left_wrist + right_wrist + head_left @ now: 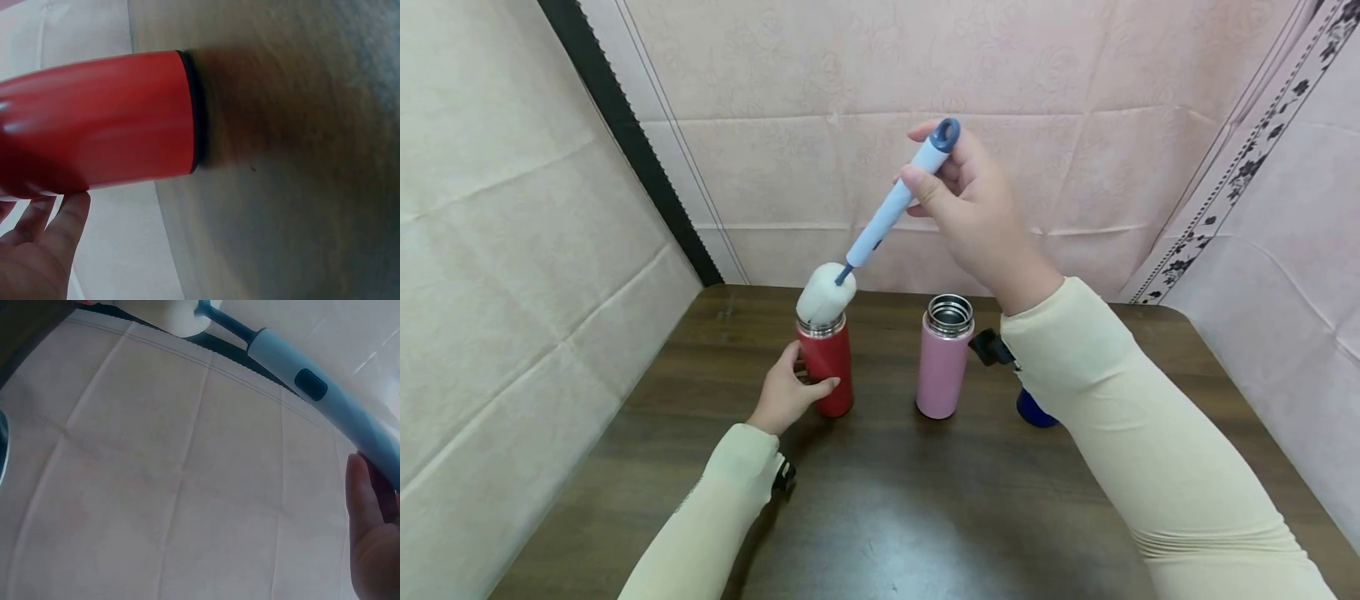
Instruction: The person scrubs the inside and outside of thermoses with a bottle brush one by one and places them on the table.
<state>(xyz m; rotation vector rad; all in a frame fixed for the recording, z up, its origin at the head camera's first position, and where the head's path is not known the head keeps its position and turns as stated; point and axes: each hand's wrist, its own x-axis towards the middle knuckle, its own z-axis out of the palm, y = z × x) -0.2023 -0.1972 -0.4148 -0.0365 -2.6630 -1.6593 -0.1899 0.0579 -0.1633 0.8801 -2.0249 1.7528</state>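
A sponge bottle brush [887, 215] slants down to the left, its light blue handle held by my right hand [973, 204] between thumb and fingers near the dark blue loop end. Its white sponge head [826, 293] sits at the steel mouth of a red bottle [835, 367], most of it above the rim. With thumb in front and fingers at the far side, my left hand [788, 393] grips the upright red bottle. The left wrist view shows the red bottle's black base on the table and fingers [69, 222] against its side.
An uncapped pink bottle [942, 371] stands upright to the right of the red one. Farther right is a dark blue round object [1034, 410], partly hidden by my right sleeve. Cloth hangs [1000, 167] behind and beside the brown wooden table [880, 517].
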